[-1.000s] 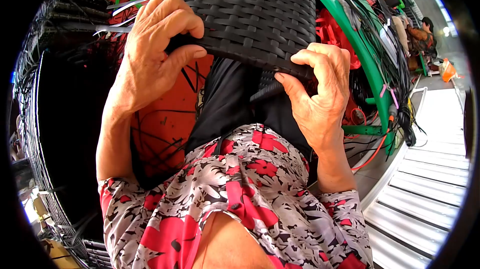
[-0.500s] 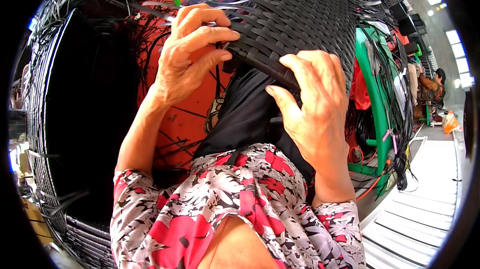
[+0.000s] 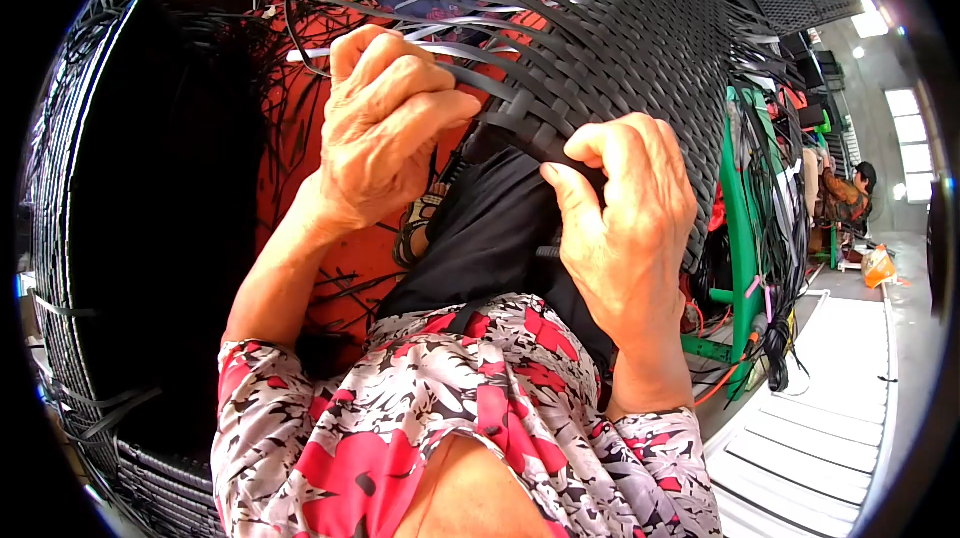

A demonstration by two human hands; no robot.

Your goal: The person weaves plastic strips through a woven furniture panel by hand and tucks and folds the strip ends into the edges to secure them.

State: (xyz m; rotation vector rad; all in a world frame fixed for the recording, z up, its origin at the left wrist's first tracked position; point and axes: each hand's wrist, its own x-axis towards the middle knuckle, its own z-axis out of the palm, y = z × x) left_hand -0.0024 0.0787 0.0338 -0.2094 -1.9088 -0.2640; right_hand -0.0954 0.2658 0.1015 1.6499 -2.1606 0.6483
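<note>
A dark woven panel of flat strips lies over my lap, its near edge between my hands. Long loose strips fan out from its left side. My left hand is at the panel's left corner, fingers curled and pressed together; what they pinch, if anything, is hidden. My right hand grips the near edge of the panel between thumb and forefinger.
Large black woven pieces stand at the left. Strip scraps lie on the red floor covering. At the right are a green plastic frame draped with strips, a white slatted piece and a person.
The panel has turned and shifted right in view, showing more loose strips. My left hand has gone from spread fingers to closed ones at the corner. My right hand stays on the edge.
</note>
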